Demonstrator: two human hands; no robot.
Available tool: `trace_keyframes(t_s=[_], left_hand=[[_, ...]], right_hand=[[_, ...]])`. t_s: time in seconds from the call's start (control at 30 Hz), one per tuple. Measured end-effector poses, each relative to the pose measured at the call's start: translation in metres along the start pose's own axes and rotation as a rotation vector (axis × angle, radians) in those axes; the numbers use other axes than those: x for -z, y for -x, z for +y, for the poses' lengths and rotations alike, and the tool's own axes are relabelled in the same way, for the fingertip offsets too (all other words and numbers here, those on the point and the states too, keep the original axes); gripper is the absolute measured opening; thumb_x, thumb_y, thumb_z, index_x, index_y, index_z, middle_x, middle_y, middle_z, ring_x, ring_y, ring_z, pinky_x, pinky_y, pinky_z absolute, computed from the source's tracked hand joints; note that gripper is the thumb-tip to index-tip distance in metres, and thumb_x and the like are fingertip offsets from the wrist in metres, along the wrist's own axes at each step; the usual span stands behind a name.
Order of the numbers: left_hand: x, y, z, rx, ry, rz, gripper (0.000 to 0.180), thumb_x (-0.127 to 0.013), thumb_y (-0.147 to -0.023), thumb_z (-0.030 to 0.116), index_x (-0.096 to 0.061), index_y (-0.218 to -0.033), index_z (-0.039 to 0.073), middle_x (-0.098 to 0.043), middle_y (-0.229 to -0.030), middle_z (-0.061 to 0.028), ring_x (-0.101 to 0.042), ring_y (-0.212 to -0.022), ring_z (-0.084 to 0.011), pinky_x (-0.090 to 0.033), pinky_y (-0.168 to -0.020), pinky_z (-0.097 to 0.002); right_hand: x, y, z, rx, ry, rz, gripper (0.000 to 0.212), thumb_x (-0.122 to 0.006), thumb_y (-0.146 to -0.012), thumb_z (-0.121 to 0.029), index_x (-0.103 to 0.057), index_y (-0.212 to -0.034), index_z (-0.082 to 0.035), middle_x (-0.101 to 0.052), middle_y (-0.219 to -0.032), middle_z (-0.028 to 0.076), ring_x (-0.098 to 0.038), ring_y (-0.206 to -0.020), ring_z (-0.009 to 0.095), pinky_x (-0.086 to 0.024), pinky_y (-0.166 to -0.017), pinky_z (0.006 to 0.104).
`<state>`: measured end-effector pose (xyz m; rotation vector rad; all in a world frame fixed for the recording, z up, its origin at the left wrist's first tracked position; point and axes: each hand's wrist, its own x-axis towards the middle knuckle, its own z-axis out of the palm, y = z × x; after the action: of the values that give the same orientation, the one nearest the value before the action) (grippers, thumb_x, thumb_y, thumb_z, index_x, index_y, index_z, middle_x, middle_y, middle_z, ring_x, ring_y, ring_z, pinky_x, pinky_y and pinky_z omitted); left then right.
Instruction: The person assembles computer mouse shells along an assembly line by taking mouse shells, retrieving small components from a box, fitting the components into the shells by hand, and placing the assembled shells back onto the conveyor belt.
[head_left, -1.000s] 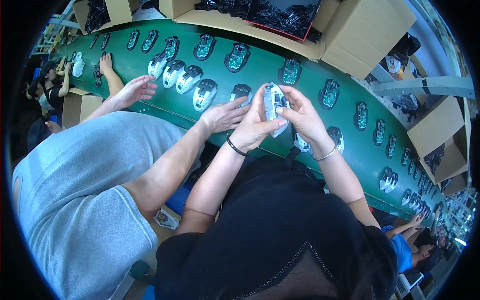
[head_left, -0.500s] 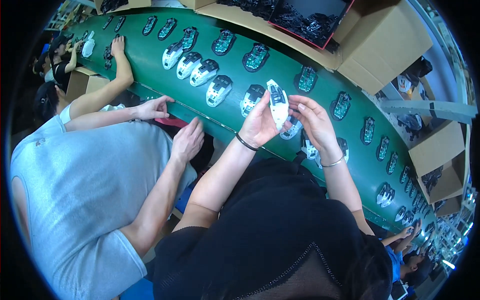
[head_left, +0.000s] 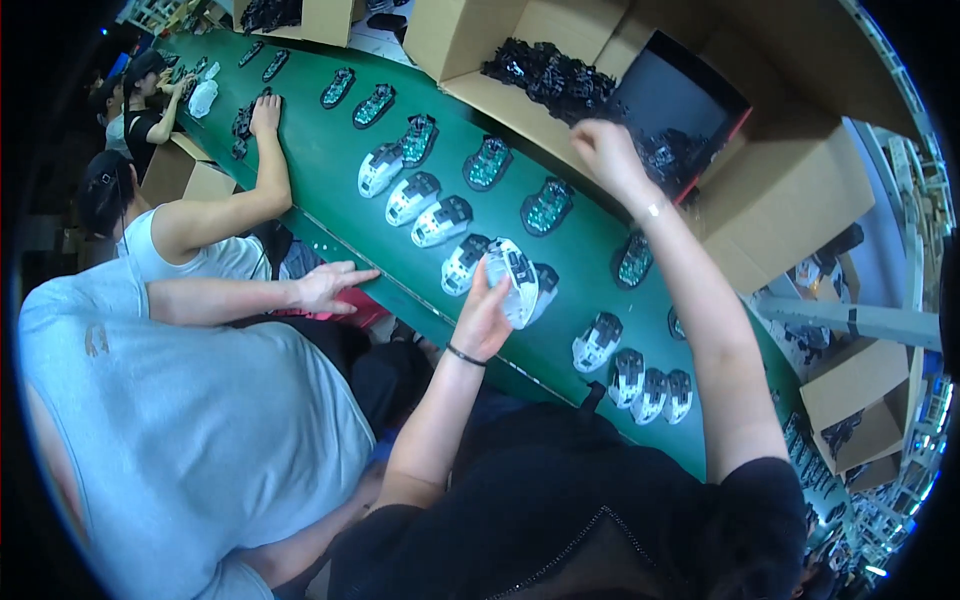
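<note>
My left hand (head_left: 482, 325) grips a white computer mouse shell (head_left: 520, 290) above the near part of the green belt. Its thumb and fingers close on the shell's lower left side. My right hand (head_left: 610, 158) is over the front of an open cardboard box (head_left: 785, 215), with its fingers curled in. Whatever it may hold is hidden. Near it in the box are a heap of small black parts (head_left: 550, 78) and a black tray with a red edge (head_left: 690, 85), which holds more black parts. White mouse shells with black inserts (head_left: 440, 220) lie around my left hand.
Mouse bases with green circuit boards (head_left: 547, 205) line the far side of the green belt (head_left: 330, 200). Several white shells (head_left: 650, 393) sit at the near right. A co-worker in a grey shirt (head_left: 200, 400) sits close on my left, one hand at the belt's edge.
My right hand has left the white mouse shell and reached forward to the cardboard box. My left hand keeps the shell, now lower and further left. The view has shifted toward the box.
</note>
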<state>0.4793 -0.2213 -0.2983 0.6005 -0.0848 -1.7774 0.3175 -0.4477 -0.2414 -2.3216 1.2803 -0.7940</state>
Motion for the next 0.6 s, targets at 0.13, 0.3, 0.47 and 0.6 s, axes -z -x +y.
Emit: trace_keyframes(t_s=[0.13, 0.3, 0.47, 0.6], left_hand=[[0.029, -0.011, 0.010, -0.135, -0.147, 0.144, 0.040, -0.055, -0.089, 0.016, -0.039, -0.126, 0.014, -0.055, -0.110, -0.0030, -0.058, -0.097, -0.0166, -0.050, -0.072, -0.0305], [0.035, -0.018, 0.026, -0.095, -0.027, 0.144, 0.051, -0.055, -0.084, 0.009, -0.035, -0.132, 0.012, -0.051, -0.121, -0.0068, -0.053, -0.109, -0.0220, -0.044, -0.091, -0.0359], [0.013, -0.029, 0.034, -0.047, -0.082, 0.089, 0.058, -0.049, -0.080, 0.005, -0.029, -0.134, 0.016, -0.046, -0.124, -0.0091, -0.053, -0.108, -0.0327, -0.047, -0.086, -0.0459], [-0.018, -0.031, 0.030, -0.079, -0.104, -0.115, 0.069, -0.042, -0.074, -0.007, -0.021, -0.137, 0.014, -0.044, -0.123, -0.0091, -0.050, -0.111, -0.0255, -0.047, -0.087, -0.0408]], right_hand=[[-0.037, -0.092, 0.034, 0.055, 0.455, -0.144, 0.017, -0.053, -0.076, -0.006, -0.065, -0.085, 0.000, -0.063, -0.089, 0.021, -0.062, -0.085, 0.034, -0.050, -0.076, 0.0403], [-0.067, -0.125, 0.061, -0.269, 0.623, -0.264, 0.021, -0.048, -0.081, -0.006, -0.065, -0.093, -0.003, -0.063, -0.101, 0.020, -0.062, -0.092, 0.034, -0.051, -0.081, 0.0416], [-0.016, -0.106, 0.054, -0.278, -0.326, -0.194, 0.010, -0.066, -0.077, -0.006, -0.065, -0.085, -0.001, -0.066, -0.080, 0.009, -0.062, -0.067, 0.015, -0.049, -0.061, 0.0259], [0.027, -0.022, -0.020, -0.404, -0.813, -0.273, 0.012, -0.064, -0.082, -0.010, -0.063, -0.092, -0.003, -0.063, -0.079, 0.001, -0.054, -0.067, 0.005, -0.044, -0.060, 0.0176]])
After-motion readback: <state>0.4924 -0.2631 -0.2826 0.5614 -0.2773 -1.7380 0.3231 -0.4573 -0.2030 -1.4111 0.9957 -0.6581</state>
